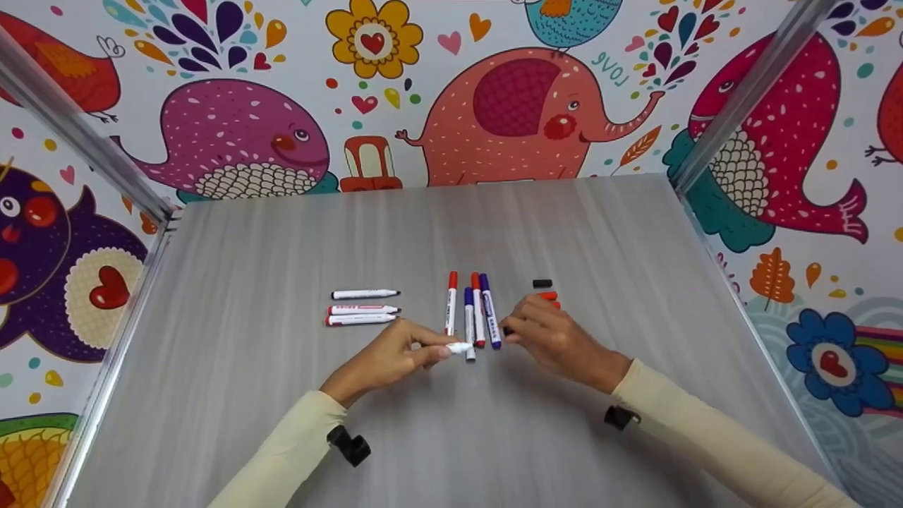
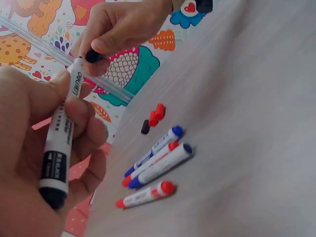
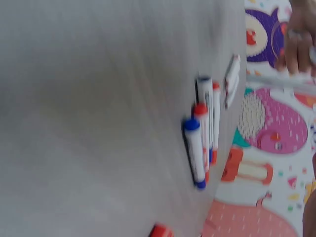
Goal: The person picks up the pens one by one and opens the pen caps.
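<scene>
My left hand (image 1: 391, 356) grips a white whiteboard marker (image 2: 58, 143) with a black label and black end; its cap is off and the tip is bare. Facing that tip, my right hand (image 1: 554, 337) pinches a black cap (image 2: 92, 56) between thumb and fingers, a small gap apart from the marker. Below the hands in the left wrist view lie capped markers: a red one (image 2: 145, 196), a white one with a blue cap (image 2: 160, 165), another red one (image 2: 150, 164) and a blue one (image 2: 154, 150).
Left on the table (image 1: 268, 395) lie uncapped markers, one black (image 1: 363, 293) and two red-ended (image 1: 363, 310). Beyond my right hand sit a loose black cap (image 1: 542, 283) and red caps (image 1: 548, 295). Cartoon-printed walls (image 1: 395, 106) and metal posts (image 1: 755, 92) border the table.
</scene>
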`<move>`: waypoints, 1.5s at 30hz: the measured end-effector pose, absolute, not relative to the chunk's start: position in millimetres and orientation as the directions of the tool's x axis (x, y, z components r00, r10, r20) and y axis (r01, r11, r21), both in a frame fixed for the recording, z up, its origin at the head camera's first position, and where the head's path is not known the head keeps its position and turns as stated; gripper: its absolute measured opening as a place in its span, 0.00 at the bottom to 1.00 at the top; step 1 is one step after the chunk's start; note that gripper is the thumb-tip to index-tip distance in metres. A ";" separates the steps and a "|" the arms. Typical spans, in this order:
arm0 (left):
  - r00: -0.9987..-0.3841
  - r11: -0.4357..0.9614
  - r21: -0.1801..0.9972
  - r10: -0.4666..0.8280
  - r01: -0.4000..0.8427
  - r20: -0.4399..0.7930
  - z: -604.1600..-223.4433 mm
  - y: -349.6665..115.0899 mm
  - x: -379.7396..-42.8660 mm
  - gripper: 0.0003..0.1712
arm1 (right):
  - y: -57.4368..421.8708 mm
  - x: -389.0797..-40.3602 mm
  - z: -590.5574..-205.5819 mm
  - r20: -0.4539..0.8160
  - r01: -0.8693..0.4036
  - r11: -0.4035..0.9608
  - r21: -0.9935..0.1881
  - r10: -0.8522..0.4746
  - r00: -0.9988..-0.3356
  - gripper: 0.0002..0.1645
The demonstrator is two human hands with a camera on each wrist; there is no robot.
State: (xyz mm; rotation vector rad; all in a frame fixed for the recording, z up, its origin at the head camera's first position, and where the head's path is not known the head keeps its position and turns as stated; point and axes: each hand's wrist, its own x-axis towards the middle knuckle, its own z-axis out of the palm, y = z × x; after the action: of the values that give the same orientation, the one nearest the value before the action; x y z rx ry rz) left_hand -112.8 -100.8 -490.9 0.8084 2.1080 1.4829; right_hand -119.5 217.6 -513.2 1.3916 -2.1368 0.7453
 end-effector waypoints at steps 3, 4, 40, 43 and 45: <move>-0.764 0.288 0.934 0.645 0.213 -0.025 -488.6 -103.6 -113.6 0.14 | 225.0 -123.4 -511.6 0.667 -0.899 0.360 -0.248 -0.610 -0.428 0.17; -0.770 0.296 0.931 0.638 0.214 -0.026 -488.1 -103.6 -113.6 0.14 | 226.0 -123.6 -511.9 0.670 -0.890 0.363 -0.275 -0.592 -0.448 0.19; -0.870 0.437 0.792 0.437 0.427 0.228 -523.6 -143.7 -105.7 0.08 | 255.6 -115.5 -544.1 0.552 -0.702 0.412 -0.580 -0.435 -0.711 0.19; -0.870 0.433 0.786 0.422 0.441 0.256 -529.2 -148.1 -105.3 0.10 | 257.4 -112.9 -550.4 0.542 -0.687 0.409 -0.601 -0.423 -0.726 0.19; -0.873 0.435 0.784 0.408 0.442 0.267 -532.4 -150.2 -104.8 0.11 | 258.8 -111.2 -554.6 0.526 -0.670 0.413 -0.617 -0.417 -0.741 0.20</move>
State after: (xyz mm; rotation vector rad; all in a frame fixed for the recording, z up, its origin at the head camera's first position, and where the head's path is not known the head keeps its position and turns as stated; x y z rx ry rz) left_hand -104.8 -150.2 -532.4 0.7978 2.6928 1.4889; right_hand -111.2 258.8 -554.6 0.9446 -2.3818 1.2397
